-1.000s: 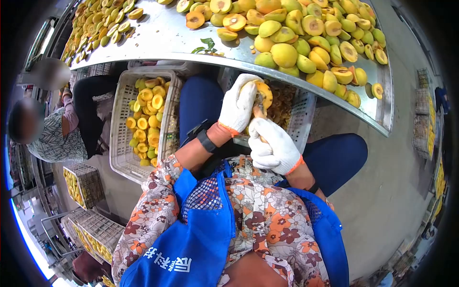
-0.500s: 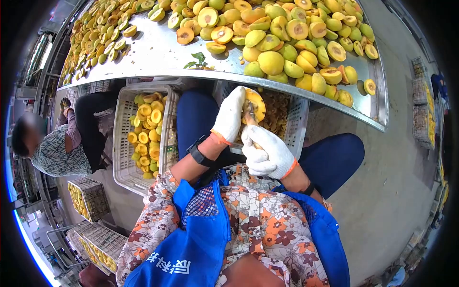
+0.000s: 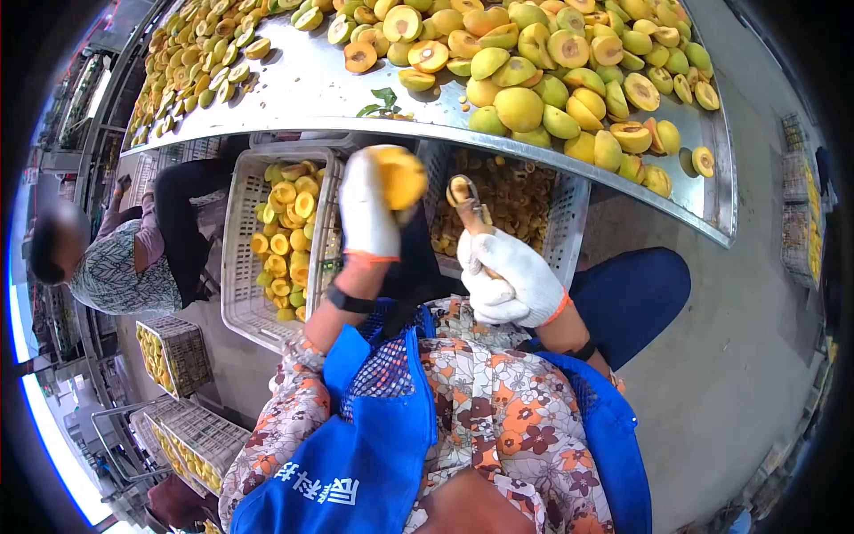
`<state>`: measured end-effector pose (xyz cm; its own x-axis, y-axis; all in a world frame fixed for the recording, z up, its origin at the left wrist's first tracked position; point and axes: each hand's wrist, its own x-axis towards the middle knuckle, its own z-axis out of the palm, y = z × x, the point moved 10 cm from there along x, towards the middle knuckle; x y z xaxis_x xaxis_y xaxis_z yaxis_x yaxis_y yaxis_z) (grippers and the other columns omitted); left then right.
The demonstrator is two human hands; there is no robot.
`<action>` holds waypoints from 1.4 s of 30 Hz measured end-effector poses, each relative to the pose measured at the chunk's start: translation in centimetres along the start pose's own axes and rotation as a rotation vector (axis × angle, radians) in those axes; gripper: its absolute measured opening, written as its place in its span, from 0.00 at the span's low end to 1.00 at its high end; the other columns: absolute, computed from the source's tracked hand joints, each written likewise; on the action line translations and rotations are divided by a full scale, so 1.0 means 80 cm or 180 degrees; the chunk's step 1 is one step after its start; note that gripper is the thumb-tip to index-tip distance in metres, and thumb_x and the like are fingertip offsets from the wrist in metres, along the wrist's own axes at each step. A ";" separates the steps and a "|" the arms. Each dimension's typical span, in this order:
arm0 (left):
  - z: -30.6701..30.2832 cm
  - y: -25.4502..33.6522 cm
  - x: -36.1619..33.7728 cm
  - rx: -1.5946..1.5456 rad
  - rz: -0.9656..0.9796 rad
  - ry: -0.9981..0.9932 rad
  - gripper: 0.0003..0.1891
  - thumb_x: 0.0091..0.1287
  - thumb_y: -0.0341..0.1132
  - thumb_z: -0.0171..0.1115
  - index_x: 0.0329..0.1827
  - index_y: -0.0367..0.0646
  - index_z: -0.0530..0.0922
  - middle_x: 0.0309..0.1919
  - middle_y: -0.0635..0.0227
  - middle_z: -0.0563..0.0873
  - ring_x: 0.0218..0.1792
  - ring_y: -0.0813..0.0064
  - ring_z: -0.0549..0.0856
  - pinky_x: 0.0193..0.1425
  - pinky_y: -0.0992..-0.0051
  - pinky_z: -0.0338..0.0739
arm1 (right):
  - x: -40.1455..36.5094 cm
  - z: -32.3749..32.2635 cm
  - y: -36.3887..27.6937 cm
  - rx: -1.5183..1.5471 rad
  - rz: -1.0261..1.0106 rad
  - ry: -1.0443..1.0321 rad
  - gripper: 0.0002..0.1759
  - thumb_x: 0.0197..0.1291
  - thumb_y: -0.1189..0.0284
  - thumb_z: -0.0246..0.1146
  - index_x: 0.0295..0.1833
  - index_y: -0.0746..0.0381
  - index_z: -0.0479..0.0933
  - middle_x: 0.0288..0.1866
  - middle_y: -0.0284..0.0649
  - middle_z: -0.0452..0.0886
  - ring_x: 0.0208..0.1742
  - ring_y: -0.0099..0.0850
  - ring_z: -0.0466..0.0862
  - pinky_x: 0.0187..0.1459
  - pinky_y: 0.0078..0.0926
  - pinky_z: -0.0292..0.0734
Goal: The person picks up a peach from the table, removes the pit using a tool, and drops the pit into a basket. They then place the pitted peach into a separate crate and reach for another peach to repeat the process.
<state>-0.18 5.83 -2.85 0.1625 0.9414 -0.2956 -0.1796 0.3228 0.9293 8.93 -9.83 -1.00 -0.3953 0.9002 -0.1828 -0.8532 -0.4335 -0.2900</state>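
My left hand (image 3: 369, 209), in a white glove, grips a yellow fruit half (image 3: 398, 174) and holds it up near the edge of the steel table (image 3: 302, 84). My right hand (image 3: 507, 276), also gloved, is closed on a pitting spoon (image 3: 470, 210) with a wooden handle. A scooped pit sits in the spoon's loop, above a crate of pits (image 3: 520, 200). The two hands are now apart, the fruit to the left of the spoon.
A heap of whole and halved yellow fruit (image 3: 551, 62) covers the table. A white crate of pitted halves (image 3: 280, 236) stands under it on the left. Another person (image 3: 116, 254) sits at far left beside more crates (image 3: 165, 351). Bare floor lies to the right.
The spoon was inside the fruit with both hands together; now my left hand has swung the fruit half left and up, and the spoon has come free carrying the pit.
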 end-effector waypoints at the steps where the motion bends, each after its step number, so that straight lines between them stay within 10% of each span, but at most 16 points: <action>1: -0.036 0.017 0.019 0.0119 0.0456 0.0170 0.21 0.81 0.56 0.50 0.54 0.51 0.82 0.39 0.71 0.88 0.32 0.78 0.86 0.28 0.77 0.79 | -0.005 0.002 -0.002 -0.0001 -0.0010 -0.0012 0.13 0.82 0.61 0.49 0.47 0.58 0.71 0.17 0.28 0.64 0.09 0.16 0.58 0.12 0.18 0.53; 3: -0.108 0.084 0.051 0.1789 0.2102 0.0256 0.22 0.81 0.54 0.51 0.55 0.45 0.82 0.42 0.70 0.86 0.38 0.73 0.87 0.39 0.74 0.84 | -0.026 -0.035 -0.019 -0.0638 -0.0304 0.1174 0.11 0.81 0.63 0.52 0.46 0.58 0.71 0.19 0.29 0.65 0.11 0.16 0.59 0.13 0.17 0.54; 4: -0.137 0.095 0.060 0.2722 0.1756 0.0624 0.20 0.77 0.51 0.60 0.56 0.42 0.82 0.47 0.62 0.87 0.43 0.65 0.88 0.46 0.69 0.84 | -0.034 -0.049 -0.022 -0.0627 -0.0396 0.1280 0.10 0.80 0.65 0.54 0.45 0.58 0.71 0.21 0.29 0.66 0.13 0.17 0.60 0.13 0.17 0.54; 5: -0.114 0.125 0.052 0.4819 0.2354 0.0692 0.20 0.69 0.47 0.69 0.56 0.44 0.83 0.53 0.56 0.86 0.52 0.56 0.86 0.57 0.61 0.82 | -0.042 -0.058 -0.024 -0.0708 -0.0412 0.1486 0.10 0.80 0.65 0.54 0.45 0.58 0.71 0.20 0.29 0.66 0.13 0.17 0.60 0.13 0.17 0.54; 7: -0.082 0.153 0.029 0.5796 0.3716 0.1251 0.22 0.62 0.49 0.73 0.54 0.47 0.84 0.49 0.56 0.87 0.56 0.53 0.83 0.65 0.54 0.73 | -0.045 -0.067 -0.024 -0.0698 -0.0392 0.1546 0.10 0.80 0.64 0.54 0.45 0.59 0.70 0.21 0.29 0.66 0.13 0.17 0.60 0.13 0.17 0.54; 12: 0.033 0.139 0.092 0.4106 0.3116 0.0295 0.22 0.66 0.50 0.69 0.56 0.45 0.85 0.48 0.55 0.87 0.57 0.53 0.82 0.63 0.56 0.76 | -0.025 -0.057 -0.020 -0.1134 -0.0450 0.1371 0.09 0.79 0.65 0.56 0.46 0.58 0.69 0.21 0.29 0.67 0.13 0.16 0.61 0.13 0.18 0.53; 20: 0.139 0.051 0.209 0.4612 0.2103 -0.0701 0.21 0.66 0.46 0.66 0.58 0.45 0.81 0.54 0.48 0.84 0.56 0.48 0.82 0.59 0.55 0.77 | -0.037 -0.058 -0.025 -0.1466 -0.0477 0.1595 0.09 0.77 0.63 0.59 0.50 0.56 0.69 0.24 0.28 0.69 0.17 0.15 0.66 0.16 0.17 0.58; 23: 0.121 0.081 0.151 0.3846 0.3239 -0.0487 0.22 0.61 0.36 0.72 0.58 0.46 0.81 0.50 0.53 0.87 0.48 0.58 0.86 0.54 0.62 0.81 | -0.036 -0.058 -0.039 -0.1777 -0.0700 0.1642 0.11 0.77 0.63 0.59 0.54 0.57 0.70 0.23 0.26 0.69 0.17 0.14 0.67 0.16 0.16 0.57; 27: 0.082 0.080 0.079 0.1571 0.1864 -0.1189 0.22 0.67 0.31 0.67 0.65 0.37 0.79 0.55 0.60 0.86 0.56 0.73 0.85 0.60 0.72 0.81 | -0.029 -0.026 -0.084 -0.3487 -0.1156 0.2032 0.19 0.74 0.60 0.62 0.58 0.64 0.72 0.25 0.43 0.79 0.23 0.32 0.81 0.25 0.32 0.74; 29: 0.083 0.082 0.030 0.0996 0.1364 -0.1368 0.20 0.68 0.28 0.67 0.64 0.35 0.81 0.54 0.61 0.87 0.54 0.74 0.85 0.61 0.73 0.80 | -0.021 0.007 -0.102 -0.4249 -0.1425 0.2212 0.23 0.71 0.58 0.65 0.57 0.65 0.72 0.33 0.59 0.83 0.38 0.58 0.87 0.34 0.44 0.79; 42: 0.112 0.017 -0.023 -0.1451 -0.0141 -0.1569 0.14 0.80 0.44 0.54 0.52 0.41 0.75 0.44 0.56 0.85 0.41 0.63 0.88 0.44 0.65 0.86 | 0.000 0.007 -0.080 -0.5260 -0.1798 0.2338 0.25 0.72 0.60 0.63 0.57 0.72 0.68 0.29 0.65 0.82 0.34 0.65 0.85 0.31 0.56 0.79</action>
<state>7.98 3.69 0.96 0.5837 0.8064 -0.0952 -0.5366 0.4710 0.7002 14.20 -7.06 1.37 0.3593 0.9311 0.0627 0.5002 -0.1354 -0.8553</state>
